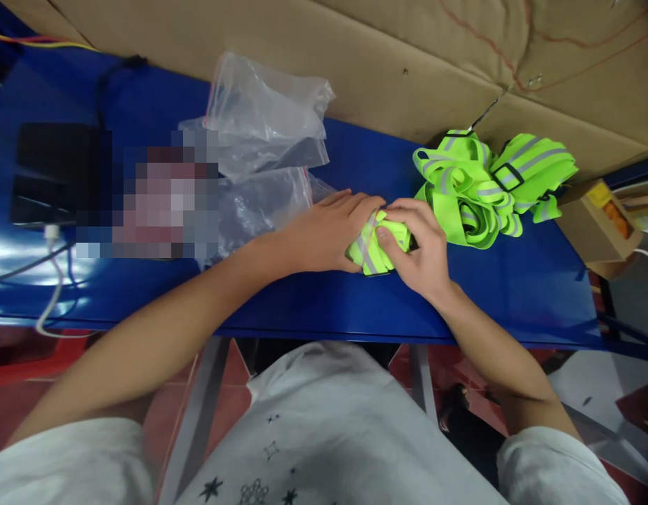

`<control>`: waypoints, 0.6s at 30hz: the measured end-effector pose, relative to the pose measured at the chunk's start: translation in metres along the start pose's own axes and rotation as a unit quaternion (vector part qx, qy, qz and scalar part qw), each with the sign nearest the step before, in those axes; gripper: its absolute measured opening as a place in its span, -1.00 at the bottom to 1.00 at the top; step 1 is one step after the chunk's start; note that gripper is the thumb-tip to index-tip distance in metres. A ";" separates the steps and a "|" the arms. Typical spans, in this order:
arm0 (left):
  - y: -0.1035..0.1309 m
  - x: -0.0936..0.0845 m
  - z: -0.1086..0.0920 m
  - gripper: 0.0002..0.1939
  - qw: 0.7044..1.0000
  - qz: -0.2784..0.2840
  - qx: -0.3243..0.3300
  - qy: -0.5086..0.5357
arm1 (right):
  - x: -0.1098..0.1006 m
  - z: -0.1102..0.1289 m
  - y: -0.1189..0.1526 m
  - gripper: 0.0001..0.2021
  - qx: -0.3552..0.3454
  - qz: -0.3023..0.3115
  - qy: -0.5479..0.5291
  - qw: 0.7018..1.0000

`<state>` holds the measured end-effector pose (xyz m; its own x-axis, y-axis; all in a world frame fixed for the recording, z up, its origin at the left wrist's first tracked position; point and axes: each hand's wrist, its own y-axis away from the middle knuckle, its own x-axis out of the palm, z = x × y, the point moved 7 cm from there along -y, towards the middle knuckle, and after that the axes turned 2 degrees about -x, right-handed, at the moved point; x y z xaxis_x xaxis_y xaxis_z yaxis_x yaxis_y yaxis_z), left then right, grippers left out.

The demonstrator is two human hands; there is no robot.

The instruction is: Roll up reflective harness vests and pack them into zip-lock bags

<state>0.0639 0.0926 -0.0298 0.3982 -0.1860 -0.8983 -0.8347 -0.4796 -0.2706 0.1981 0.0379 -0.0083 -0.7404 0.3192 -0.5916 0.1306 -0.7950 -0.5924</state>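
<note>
And gripping now, from both sides, with the fingers of left hand [332,230] and right hand [423,251]: a folded neon-green reflective strap [375,245], over the middle of the blue table [390,308], flanked left by clear zip-lock bags [266,203], far right by heaped reflective straps [482,193]!

Looks like matt cloth in the lime straps [487,200], thin glossy plastic in the clear bags [264,116], smooth shiny finish on the counter [534,294], dull cardboard in the box [597,221].
</note>
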 end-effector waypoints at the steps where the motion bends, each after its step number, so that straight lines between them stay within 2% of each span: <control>1: 0.000 0.000 0.002 -0.06 1.000 0.011 -0.003 0.016 | 0.000 0.003 0.000 -0.87 -0.014 0.002 -0.003 1.000; 3: 0.000 0.000 0.002 -0.11 0.999 0.024 -0.008 0.033 | 0.001 0.007 0.000 -0.85 -0.032 0.010 -0.010 0.999; 6: 0.001 -0.002 -0.004 -0.16 1.000 0.017 -0.005 0.003 | 0.004 0.005 0.001 -0.84 -0.022 0.020 -0.013 0.999; 9: 0.002 -0.002 -0.017 -0.09 0.998 -0.014 0.017 -0.062 | 0.005 -0.014 0.004 -0.89 0.064 -0.009 -0.034 0.997; 12: 0.003 -0.003 -0.024 0.00 0.993 -0.049 0.031 -0.099 | 0.007 -0.035 0.011 -0.75 0.189 -0.050 -0.111 0.974; 14: 0.003 -0.003 -0.021 -0.03 0.993 -0.064 0.030 -0.094 | 0.010 -0.036 0.014 -0.71 0.229 -0.050 -0.147 0.961; 16: 0.002 -0.005 -0.013 -0.07 0.994 -0.073 0.027 -0.074 | 0.008 -0.026 0.014 -0.71 0.222 -0.044 -0.135 0.965; 18: 0.002 -0.007 -0.004 -0.10 0.995 -0.081 0.023 -0.054 | 0.003 -0.013 0.012 -0.71 0.186 -0.039 -0.102 0.976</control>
<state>0.0610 0.0894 -0.0225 0.4871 -0.0156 -0.8732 -0.7810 -0.4551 -0.4276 0.2059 0.0359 -0.0250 -0.8589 0.3073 -0.4097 -0.1522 -0.9170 -0.3686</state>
